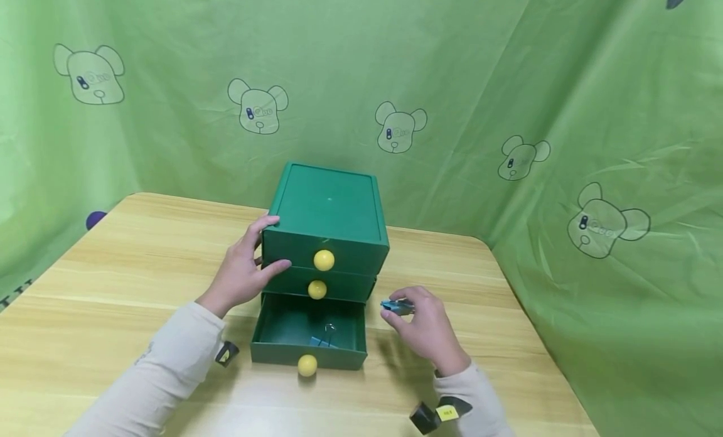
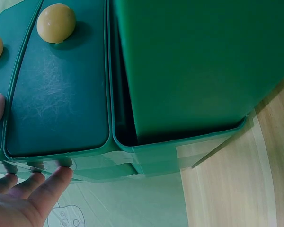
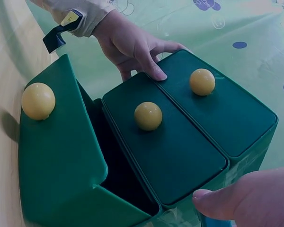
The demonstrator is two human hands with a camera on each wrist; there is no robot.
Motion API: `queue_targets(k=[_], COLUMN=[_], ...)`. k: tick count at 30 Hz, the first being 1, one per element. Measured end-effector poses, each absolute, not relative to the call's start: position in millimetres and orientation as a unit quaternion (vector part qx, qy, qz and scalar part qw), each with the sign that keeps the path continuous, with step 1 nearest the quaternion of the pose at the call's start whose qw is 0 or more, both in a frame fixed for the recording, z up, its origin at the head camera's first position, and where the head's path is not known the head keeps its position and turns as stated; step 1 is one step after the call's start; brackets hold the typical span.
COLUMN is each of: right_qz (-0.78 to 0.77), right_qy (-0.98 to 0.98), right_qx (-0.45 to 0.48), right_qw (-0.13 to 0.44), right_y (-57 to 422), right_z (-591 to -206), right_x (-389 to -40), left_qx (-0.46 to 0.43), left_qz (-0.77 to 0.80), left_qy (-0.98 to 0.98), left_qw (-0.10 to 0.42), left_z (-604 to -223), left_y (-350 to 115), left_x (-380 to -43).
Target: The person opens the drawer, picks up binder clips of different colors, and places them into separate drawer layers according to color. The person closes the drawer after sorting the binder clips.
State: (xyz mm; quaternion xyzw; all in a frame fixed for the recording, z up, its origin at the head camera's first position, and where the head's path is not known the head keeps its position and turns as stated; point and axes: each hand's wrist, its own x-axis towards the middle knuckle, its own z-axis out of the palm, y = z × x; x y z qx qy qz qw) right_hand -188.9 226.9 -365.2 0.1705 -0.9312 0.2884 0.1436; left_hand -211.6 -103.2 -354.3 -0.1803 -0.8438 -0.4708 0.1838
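A green three-drawer desktop cabinet stands on the table, its bottom drawer pulled out. Inside that drawer lies a blue binder clip with a wire handle up. My left hand rests on the cabinet's left side, thumb against the front and the other fingers extended along the side wall. Just right of the open drawer, my right hand pinches another blue binder clip between thumb and fingers, apart from the cabinet. In the right wrist view this clip is mostly cut off by the bottom edge.
Each drawer front bears a yellow round knob. The wooden table extends on both sides of the cabinet. Green cloth with bear-head drawings hangs behind and to the right.
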Motion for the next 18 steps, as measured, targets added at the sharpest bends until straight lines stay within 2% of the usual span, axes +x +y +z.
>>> queue_targets(k=[18], right_qz=[0.299], right_qy=[-0.927], right_qx=[0.185], right_qw=[0.131], right_y=[212.8], right_z=[-362.2], right_x=[-183.1], left_qx=[-0.176], left_qz=[-0.475], left_qy=[-0.844], left_qw=[0.178], left_z=[-353.5], left_y=[-102.5], left_x=[-210.8])
